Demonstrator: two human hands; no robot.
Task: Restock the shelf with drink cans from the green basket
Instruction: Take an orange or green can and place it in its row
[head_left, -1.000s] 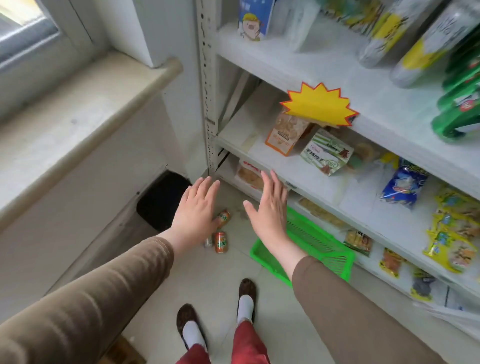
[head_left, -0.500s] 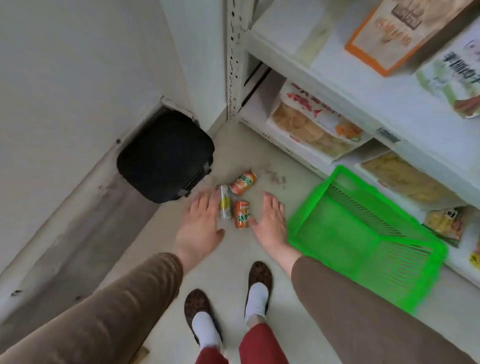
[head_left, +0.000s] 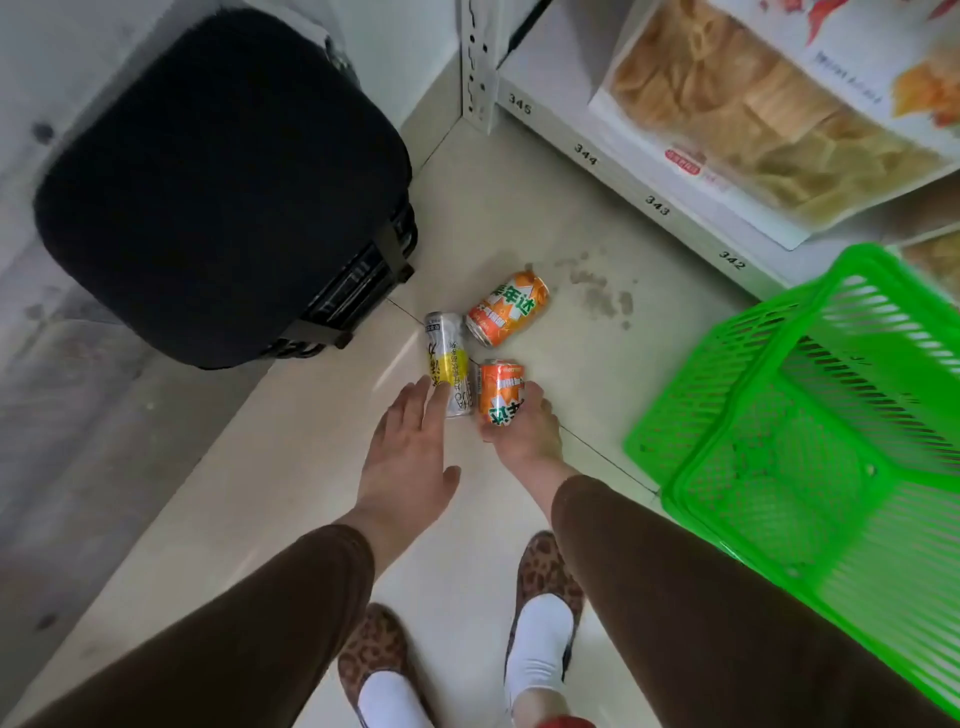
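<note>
Now right hand gripping orange can, left hand flat, fingers touching silver can.

Single head-worn wide-angle view, looking steeply down at the floor, close over both forearms, edges perhaps distorted

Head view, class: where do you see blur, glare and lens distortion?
Head view: motion blur smears the green basket and snack packet; a pale sheen streaks the floor beside the silver can; the wide lens bows the shelf edge; the cans' print stays readable.
</note>
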